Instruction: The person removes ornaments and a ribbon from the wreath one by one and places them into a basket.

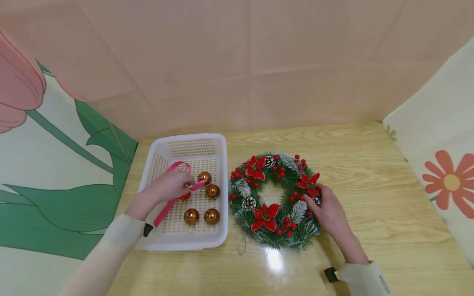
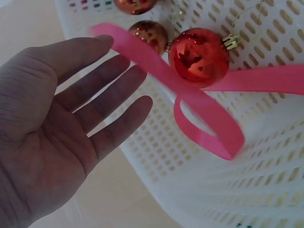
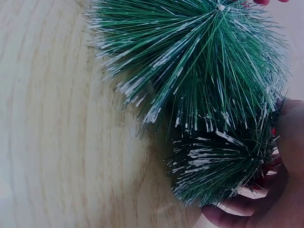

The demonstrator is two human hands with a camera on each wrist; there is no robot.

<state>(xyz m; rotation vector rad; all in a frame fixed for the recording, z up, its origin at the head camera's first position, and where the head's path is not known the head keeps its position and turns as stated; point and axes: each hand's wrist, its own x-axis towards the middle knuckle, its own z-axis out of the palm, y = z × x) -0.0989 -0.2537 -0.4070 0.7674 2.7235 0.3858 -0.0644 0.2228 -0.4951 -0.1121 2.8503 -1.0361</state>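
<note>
Between thumb and fingertips my left hand (image 1: 173,185) pinches a pink ribbon (image 2: 180,85) over a white plastic basket (image 1: 224,197). The ribbon loops and trails down inside the basket. A shiny red ball ornament (image 2: 199,58) with a gold cap lies beside it in the left wrist view; several copper-coloured balls (image 1: 212,216) rest on the basket floor. My right hand (image 1: 331,211) grips the right side of a green Christmas wreath (image 1: 264,218), thumb on top. The wreath lies flat on the table, carrying red poinsettias, berries and pine cones. In the right wrist view, its frosted needles partly hide my fingers.
Wood-grain table (image 1: 370,172) runs under everything. A thin wire-like loop (image 1: 241,246) lies in front of the wreath. Pinkish cloth (image 1: 252,82) covers the back, and walls with painted flowers stand at left and right.
</note>
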